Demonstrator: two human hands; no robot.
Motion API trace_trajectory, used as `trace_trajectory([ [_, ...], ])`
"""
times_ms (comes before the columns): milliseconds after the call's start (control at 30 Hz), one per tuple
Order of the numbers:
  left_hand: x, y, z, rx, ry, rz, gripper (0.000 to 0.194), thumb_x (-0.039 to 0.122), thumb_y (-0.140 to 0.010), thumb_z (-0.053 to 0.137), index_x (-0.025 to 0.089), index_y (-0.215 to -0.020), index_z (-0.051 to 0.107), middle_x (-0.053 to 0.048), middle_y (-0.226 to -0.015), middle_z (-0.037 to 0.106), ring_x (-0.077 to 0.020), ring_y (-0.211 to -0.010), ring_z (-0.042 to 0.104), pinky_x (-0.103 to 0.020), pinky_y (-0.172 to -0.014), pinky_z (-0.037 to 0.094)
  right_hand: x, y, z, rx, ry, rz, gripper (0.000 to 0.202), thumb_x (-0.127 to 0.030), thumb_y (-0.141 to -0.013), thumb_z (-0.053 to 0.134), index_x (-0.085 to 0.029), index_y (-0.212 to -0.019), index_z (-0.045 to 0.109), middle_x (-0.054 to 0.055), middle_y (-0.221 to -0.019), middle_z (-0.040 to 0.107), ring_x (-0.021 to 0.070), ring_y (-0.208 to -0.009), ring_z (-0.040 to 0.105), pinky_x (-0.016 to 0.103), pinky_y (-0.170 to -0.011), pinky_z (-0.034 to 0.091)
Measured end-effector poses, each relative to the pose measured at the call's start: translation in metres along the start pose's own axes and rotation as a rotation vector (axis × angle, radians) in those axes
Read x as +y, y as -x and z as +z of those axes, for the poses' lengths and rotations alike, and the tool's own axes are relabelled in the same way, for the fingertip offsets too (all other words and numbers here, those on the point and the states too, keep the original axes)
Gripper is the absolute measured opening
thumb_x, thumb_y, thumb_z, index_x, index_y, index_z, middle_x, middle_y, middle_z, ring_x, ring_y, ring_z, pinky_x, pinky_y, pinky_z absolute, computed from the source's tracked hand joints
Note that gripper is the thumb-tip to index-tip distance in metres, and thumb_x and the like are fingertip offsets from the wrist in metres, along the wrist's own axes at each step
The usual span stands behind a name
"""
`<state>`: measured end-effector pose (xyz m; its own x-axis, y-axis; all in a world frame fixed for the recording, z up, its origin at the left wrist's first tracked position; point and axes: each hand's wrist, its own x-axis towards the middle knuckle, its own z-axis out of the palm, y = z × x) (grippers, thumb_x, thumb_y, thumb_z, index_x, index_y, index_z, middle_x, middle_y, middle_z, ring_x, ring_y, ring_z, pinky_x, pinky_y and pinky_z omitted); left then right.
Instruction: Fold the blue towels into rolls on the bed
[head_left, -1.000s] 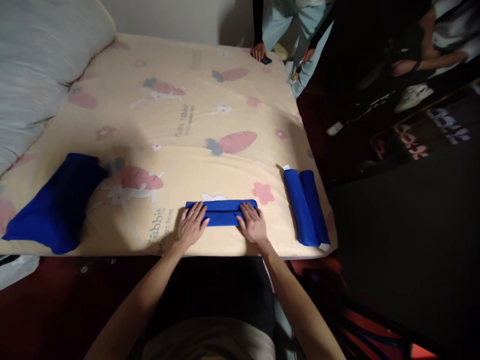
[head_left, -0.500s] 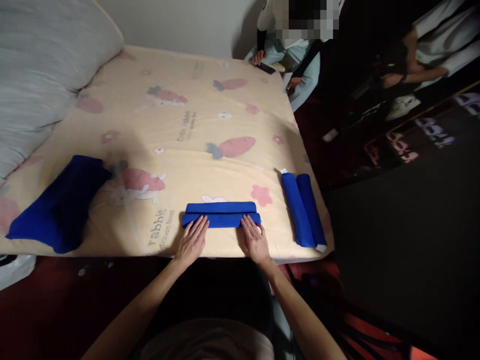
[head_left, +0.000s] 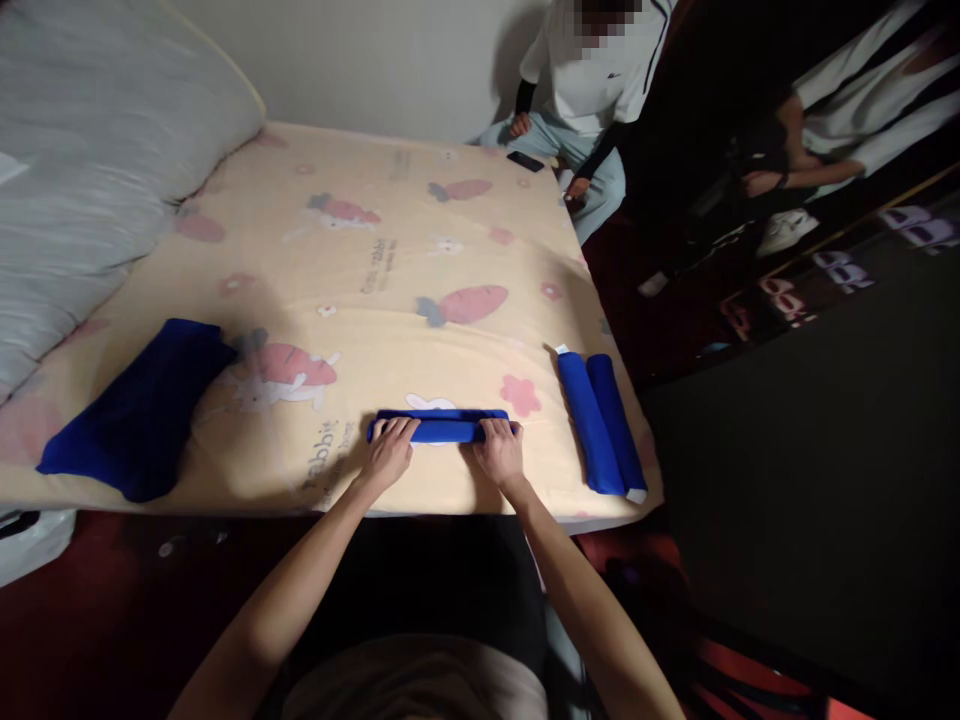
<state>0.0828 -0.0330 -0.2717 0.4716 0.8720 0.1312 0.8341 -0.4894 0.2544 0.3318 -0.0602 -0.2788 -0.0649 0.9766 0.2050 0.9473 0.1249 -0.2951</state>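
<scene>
A folded blue cloth [head_left: 448, 431] lies crosswise near the front edge of the bed [head_left: 390, 340], its near part raised over the far strip. My left hand [head_left: 390, 452] grips its left end with fingers curled round the near edge. At the right end, my right hand [head_left: 499, 450] holds the same cloth, fingers bent over it. Two rolled blue cloths [head_left: 589, 420] [head_left: 616, 420] lie side by side to the right, white tags at their ends. To the left is a loosely spread blue cloth [head_left: 142, 415].
A large grey bundle [head_left: 112, 150] fills the back left. A seated person [head_left: 589, 100] is at the far right corner beside a black phone [head_left: 525, 161] on the bed. Slippers [head_left: 844, 270] and a dark panel [head_left: 795, 480] stand at the right.
My fingers have gone from lying flat on the folded cloth to curling round its near edge, which is now lifted. The person's hand has left the phone. The view has shifted slightly.
</scene>
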Motion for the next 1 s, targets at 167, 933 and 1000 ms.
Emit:
trace_trajectory([
  [167,0.003,0.01,-0.01,-0.071,-0.047,-0.016,0.041,0.01,-0.083,0.048,0.02,-0.12,0.062,-0.012,-0.112,0.069,-0.029,-0.11,0.061,-0.05,-0.107,0.035,-0.01,0.01,-0.004,-0.069,0.01,-0.01,0.027,-0.016,-0.078,0.052,-0.017,-0.101,0.066,0.012,-0.092,0.068,0.0291,-0.095,0.056,0.044,-0.093,0.033],
  [933,-0.022,0.009,0.007,-0.073,-0.105,0.119,0.068,0.037,-0.095,0.05,0.015,-0.156,0.03,-0.014,-0.161,0.033,-0.0294,-0.15,0.028,-0.049,-0.12,0.023,0.016,0.01,0.01,-0.106,0.022,-0.326,0.073,-0.042,-0.1,0.043,-0.01,-0.159,0.016,0.015,-0.159,0.033,0.0269,-0.148,0.029,0.045,-0.12,0.02],
  [1000,-0.03,0.013,0.007,-0.081,-0.128,0.113,0.068,0.036,-0.097,0.049,0.016,-0.157,0.027,-0.014,-0.16,0.034,-0.0291,-0.15,0.028,-0.05,-0.12,0.023,0.029,0.013,0.005,-0.101,0.053,-0.312,0.072,-0.041,-0.101,0.041,-0.01,-0.16,0.013,0.015,-0.159,0.034,0.0262,-0.147,0.029,0.044,-0.12,0.02],
])
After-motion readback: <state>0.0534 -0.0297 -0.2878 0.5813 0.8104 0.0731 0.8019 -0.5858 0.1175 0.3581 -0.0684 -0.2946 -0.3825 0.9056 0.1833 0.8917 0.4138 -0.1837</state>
